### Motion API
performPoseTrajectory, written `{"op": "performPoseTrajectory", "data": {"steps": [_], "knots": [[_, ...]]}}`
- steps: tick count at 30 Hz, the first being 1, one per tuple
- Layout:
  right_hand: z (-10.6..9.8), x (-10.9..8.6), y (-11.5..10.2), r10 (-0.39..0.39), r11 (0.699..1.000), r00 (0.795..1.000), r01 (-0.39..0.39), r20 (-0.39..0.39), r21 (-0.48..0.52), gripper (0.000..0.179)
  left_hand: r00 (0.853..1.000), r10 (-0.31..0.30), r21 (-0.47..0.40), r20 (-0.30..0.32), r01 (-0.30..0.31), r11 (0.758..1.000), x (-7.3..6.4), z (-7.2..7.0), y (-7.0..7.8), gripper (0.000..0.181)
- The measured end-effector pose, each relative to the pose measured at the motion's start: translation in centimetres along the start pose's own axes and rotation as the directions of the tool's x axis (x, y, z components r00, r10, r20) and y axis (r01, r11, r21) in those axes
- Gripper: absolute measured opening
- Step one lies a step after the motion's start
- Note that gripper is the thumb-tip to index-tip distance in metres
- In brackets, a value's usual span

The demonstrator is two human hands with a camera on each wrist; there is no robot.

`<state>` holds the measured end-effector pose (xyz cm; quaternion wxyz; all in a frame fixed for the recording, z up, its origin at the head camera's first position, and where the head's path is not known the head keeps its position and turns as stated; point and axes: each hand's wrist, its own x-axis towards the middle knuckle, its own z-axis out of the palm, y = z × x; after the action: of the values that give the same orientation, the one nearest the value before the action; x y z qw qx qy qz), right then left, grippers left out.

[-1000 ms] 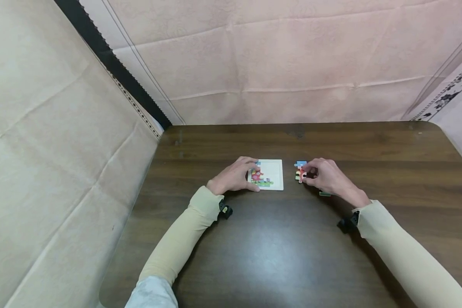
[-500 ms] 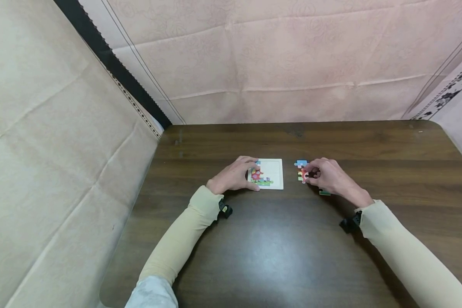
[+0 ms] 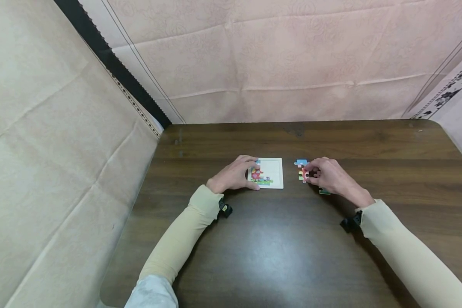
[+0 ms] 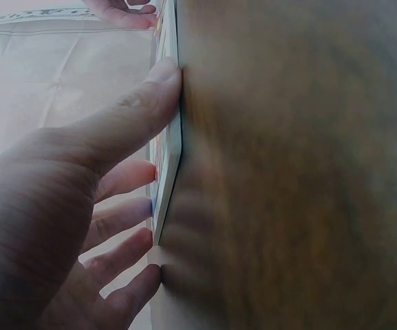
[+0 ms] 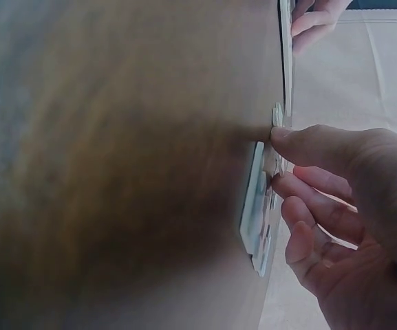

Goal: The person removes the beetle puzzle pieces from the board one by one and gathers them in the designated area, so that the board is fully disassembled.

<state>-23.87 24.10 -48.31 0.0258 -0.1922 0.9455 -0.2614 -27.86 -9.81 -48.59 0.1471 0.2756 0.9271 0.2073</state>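
A white-framed puzzle board (image 3: 276, 173) lies on the table, with several colourful pieces fitted along its left and lower parts. My left hand (image 3: 235, 174) grips its left side, thumb at the near edge and fingers at the far corner. In the left wrist view the thumb (image 4: 146, 96) presses on the board's rim (image 4: 174, 134). To the right of the board, my right hand (image 3: 329, 176) pinches a red puzzle piece (image 3: 304, 173) between thumb and fingers, low over the table. Just beyond it is a blue puzzle piece (image 3: 301, 162).
A green-edged piece (image 3: 324, 191) shows under the right hand, which hides part of the loose pieces. In the right wrist view several flat pieces (image 5: 252, 206) lie close together below the fingers. The brown table (image 3: 246, 248) meets cloth-covered walls (image 3: 292, 64) at its far side.
My right hand has shifted slightly to the right with the red puzzle piece, then stays nearly still. My left hand keeps its grip on the puzzle board.
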Motion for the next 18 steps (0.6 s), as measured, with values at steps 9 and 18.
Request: {"op": "performPoseTrajectory", "data": {"steps": [9,18], "knots": [[0.0,0.0,-0.3,-0.008,1.000,1.000,0.008,-0.005,-0.013,0.030,1.000,-0.001,-0.004,0.008,0.001,1.000,0.0,0.1,-0.1,0.077],[0.9,1.1,-2.4,-0.080,0.997,0.997,0.080,-0.019,-0.016,0.032,1.000,0.001,-0.010,0.001,-0.001,1.000,0.1,0.1,-0.2,0.077]]}}
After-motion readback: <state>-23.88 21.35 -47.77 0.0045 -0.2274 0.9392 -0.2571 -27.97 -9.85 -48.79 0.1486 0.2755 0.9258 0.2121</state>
